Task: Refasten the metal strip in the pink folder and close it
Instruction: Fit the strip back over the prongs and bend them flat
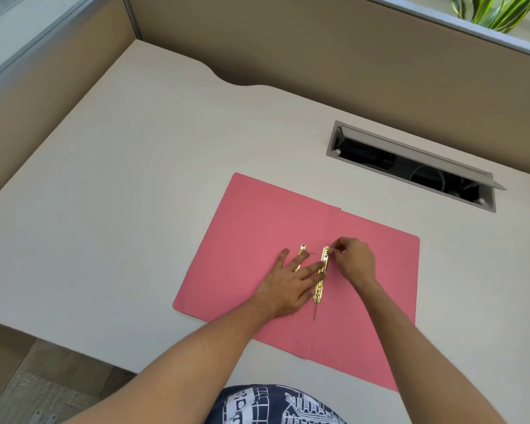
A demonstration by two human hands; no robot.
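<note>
Pink paper folder (257, 228) lying open and flat on the off-white desk top (135, 179), centre to lower right of frame, fold line running roughly top to bottom through the middle. Gold metal fastener strip (321, 284) sitting along that fold, long axis near vertical in frame, slightly tilted; thin dark prong (315, 313) sticking out just below its lower end. Second shorter gold metal piece (302, 248) just left of the strip, mostly covered by fingers, only its upper tip clear. Left hand (288, 286) palm down on the left leaf, fingers spread apart and flat, not gripping; index fingertip pressing on the middle of the strip, another finger over the shorter gold piece. Right hand (354, 260) on the right leaf just beside the strip's upper end, fingers curled together, thumb and forefinger pinched at the top of the strip; whether actually clamped on the metal or on a prong there: cannot tell, too small. Both bare forearms entering from the bottom edge. Grey rectangular cable hatch (410, 166), lid open, set into the desk at right of centre, well apart from the folder. Beige partition panels (288, 41) along the upper frame, green plant leaves (496, 10) in the upper right corner.
</note>
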